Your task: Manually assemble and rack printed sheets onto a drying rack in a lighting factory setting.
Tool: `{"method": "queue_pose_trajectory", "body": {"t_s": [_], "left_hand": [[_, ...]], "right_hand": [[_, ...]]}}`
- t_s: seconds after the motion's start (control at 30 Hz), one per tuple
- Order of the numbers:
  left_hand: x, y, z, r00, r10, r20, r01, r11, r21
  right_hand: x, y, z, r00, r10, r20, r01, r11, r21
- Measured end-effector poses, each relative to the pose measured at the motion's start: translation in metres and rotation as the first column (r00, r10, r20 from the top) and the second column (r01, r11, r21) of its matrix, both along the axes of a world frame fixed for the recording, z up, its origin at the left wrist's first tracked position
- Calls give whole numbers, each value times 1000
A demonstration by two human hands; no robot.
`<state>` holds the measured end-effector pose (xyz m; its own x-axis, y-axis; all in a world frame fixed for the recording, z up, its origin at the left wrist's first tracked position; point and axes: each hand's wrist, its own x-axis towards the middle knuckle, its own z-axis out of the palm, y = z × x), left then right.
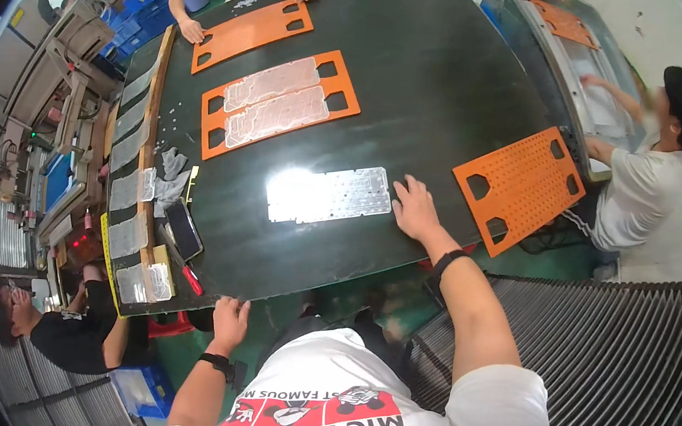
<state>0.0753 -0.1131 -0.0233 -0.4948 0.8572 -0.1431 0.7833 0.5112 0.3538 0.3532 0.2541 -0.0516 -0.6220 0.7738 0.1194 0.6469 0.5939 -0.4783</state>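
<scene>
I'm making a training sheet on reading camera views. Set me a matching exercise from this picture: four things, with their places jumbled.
Things:
1. Left hand
2. Shiny plate
3. Crumpled grey fabric
4. Perforated orange board

Places:
A. Right of the wooden strip
B. At the right-hand edge of the table
C. At the table's near edge
D. Just left of the right hand

Pairs: 1-C, 2-D, 3-A, 4-B
</scene>
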Motion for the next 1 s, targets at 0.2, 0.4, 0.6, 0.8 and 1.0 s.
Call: {"method": "queue_pose_trajectory", "body": {"t_s": [0.2,0.4,0.6,0.8,1.0], "left_hand": [[32,-30,-4,992,97,80,-95,995,-24],[43,-51,-7,967,210,144,-193,973,-125],[43,-43,-11,960,181,214,-155,979,-132],[35,-25,-14,970,104,220,-79,990,-118],[38,-17,-3,968,80,237,-50,990,-128]], "right_hand": [[-8,11,12,986,104,129,-124,980,156],[29,-8,15,967,199,157,-232,946,228],[102,-48,17,975,182,130,-207,955,213],[113,-86,-17,794,-587,-159,495,776,-392],[94,-83,1,418,-907,-46,137,113,-984]]}}
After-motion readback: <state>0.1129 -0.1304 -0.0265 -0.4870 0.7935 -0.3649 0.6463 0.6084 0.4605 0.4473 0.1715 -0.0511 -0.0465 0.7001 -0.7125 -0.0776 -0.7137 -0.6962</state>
